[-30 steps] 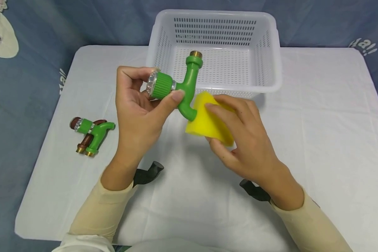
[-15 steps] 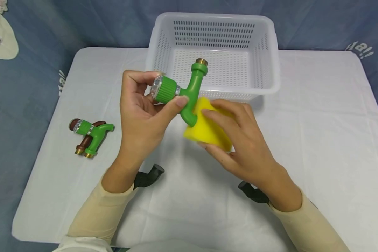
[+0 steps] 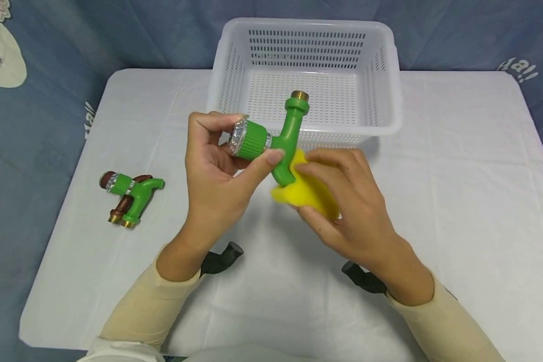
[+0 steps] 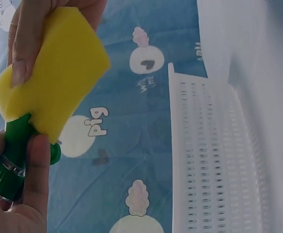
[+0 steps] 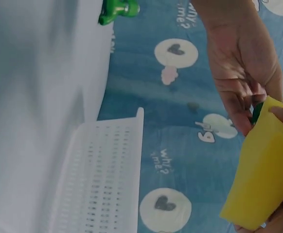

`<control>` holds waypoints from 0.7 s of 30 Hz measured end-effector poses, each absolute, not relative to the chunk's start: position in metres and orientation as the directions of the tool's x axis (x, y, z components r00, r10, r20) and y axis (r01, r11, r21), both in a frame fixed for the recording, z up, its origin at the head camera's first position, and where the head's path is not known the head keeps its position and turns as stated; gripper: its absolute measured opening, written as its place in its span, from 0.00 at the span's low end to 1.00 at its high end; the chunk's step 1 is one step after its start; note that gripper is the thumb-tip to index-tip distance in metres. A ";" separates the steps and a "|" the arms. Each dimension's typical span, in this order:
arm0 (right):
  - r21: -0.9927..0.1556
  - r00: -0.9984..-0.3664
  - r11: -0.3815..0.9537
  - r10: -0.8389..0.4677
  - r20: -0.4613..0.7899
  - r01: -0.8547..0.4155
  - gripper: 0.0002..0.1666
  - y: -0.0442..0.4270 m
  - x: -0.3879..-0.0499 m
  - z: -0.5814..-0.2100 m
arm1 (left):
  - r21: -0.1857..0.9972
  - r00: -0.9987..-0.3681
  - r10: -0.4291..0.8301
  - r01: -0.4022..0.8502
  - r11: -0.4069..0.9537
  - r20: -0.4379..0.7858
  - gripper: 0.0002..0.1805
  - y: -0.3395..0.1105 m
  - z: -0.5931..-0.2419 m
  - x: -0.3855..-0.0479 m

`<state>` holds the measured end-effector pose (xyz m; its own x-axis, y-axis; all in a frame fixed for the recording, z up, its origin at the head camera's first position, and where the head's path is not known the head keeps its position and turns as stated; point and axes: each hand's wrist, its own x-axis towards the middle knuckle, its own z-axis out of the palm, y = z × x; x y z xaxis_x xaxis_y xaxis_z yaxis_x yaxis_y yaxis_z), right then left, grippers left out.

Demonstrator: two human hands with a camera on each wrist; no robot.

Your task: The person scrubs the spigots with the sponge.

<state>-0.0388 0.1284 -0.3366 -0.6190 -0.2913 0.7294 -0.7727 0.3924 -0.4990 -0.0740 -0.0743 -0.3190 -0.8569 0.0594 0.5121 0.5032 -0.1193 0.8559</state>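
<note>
A green faucet (image 3: 289,136) with a brass threaded end is held by my left hand (image 3: 217,176), the thumb on its body and fingers behind the ribbed green knob. My right hand (image 3: 353,206) grips a yellow sponge (image 3: 314,193), which is bent around the faucet's spout tip. In the left wrist view the sponge (image 4: 71,68) covers the end of the spout, hiding it. The right wrist view shows the sponge (image 5: 265,170) between the right fingers, with only a sliver of green behind it.
Behind the hands stands a white perforated basket (image 3: 305,128). On the left of the white-covered table (image 3: 470,201) lie a green faucet (image 3: 141,196) and a brown faucet (image 3: 123,205), crossing each other. Black wrist mounts (image 3: 221,259) stick out from both wrists.
My left hand and the faucet have shifted right and toward me. The sponge has moved slightly nearer me and now folds more tightly against the spout. The faucets on the table stay put.
</note>
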 end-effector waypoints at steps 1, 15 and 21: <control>-0.498 -0.616 0.390 -0.284 0.735 -0.774 0.20 0.128 -0.039 -0.336 | 0.855 -0.855 0.065 0.505 -0.118 0.514 0.32 -0.074 -0.319 -0.074; -0.489 -0.605 0.392 -0.267 0.750 -0.779 0.13 0.126 -0.038 -0.336 | 0.848 -0.845 0.084 0.520 -0.100 0.528 0.31 -0.071 -0.322 -0.072; -0.488 -0.616 0.411 -0.279 0.737 -0.770 0.14 0.127 -0.040 -0.336 | 0.842 -0.843 0.049 0.528 -0.112 0.536 0.30 -0.072 -0.318 -0.072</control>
